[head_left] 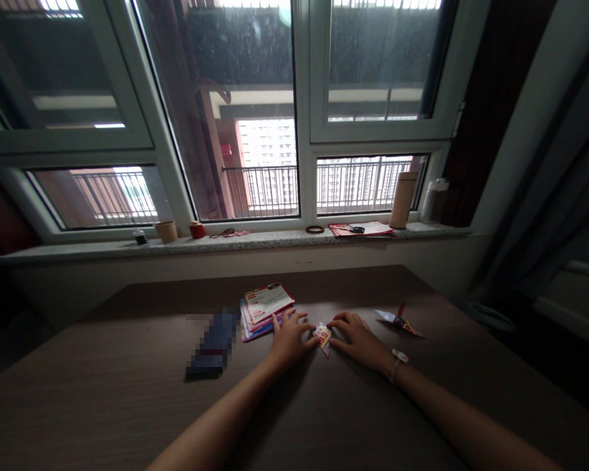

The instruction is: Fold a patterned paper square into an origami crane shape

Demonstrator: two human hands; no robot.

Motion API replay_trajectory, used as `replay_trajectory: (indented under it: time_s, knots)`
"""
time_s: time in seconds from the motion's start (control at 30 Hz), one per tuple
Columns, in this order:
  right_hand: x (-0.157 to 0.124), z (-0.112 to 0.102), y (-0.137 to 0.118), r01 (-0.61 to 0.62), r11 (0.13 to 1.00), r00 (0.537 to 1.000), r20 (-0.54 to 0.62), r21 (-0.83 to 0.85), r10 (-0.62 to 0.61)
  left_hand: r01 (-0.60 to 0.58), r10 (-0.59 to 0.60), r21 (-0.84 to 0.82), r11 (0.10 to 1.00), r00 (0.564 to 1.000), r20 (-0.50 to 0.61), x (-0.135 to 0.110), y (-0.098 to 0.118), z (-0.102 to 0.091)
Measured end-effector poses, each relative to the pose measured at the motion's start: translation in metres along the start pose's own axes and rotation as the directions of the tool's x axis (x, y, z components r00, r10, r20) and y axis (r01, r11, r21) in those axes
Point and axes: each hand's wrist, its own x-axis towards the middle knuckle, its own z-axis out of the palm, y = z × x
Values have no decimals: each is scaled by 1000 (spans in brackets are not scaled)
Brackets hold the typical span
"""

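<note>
A small folded piece of printed paper [322,337] lies on the dark wooden table [127,405] between my two hands. My left hand [289,337] rests on the table at its left edge, fingers curled and pressing on the paper. My right hand [358,339] presses the paper's right edge with bent fingers; a band sits on that wrist. A stack of colourful leaflets [264,309] lies just behind my left hand. A finished folded paper shape [400,322] sits to the right of my right hand.
A dark blurred-out flat object [214,343] lies left of the leaflets. On the stone windowsill [275,241] stand two small cups [167,231], a ring, papers with scissors [360,229], a tall tan cylinder [403,199] and a white bottle [434,199]. A dark curtain hangs at right.
</note>
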Motion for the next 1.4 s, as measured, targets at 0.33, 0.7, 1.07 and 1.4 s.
replay_trajectory:
  time_s: [0.33, 0.7, 1.07, 1.4]
  knots:
    - [0, -2, -1, 37, 999, 999, 2, 17, -37, -17, 17, -45, 999, 1000, -19, 2, -3, 2]
    - [1, -1, 0, 24, 998, 999, -31, 60, -22, -30, 28, -47, 998, 998, -48, 1, -4, 5]
    - [4, 0, 5, 8, 996, 1000, -22, 92, -6, -19, 19, -31, 999, 1000, -14, 4, -8, 9]
    - [2, 0, 4, -11, 993, 1000, -22, 114, 13, -25, 24, -38, 999, 999, -24, 4, -10, 10]
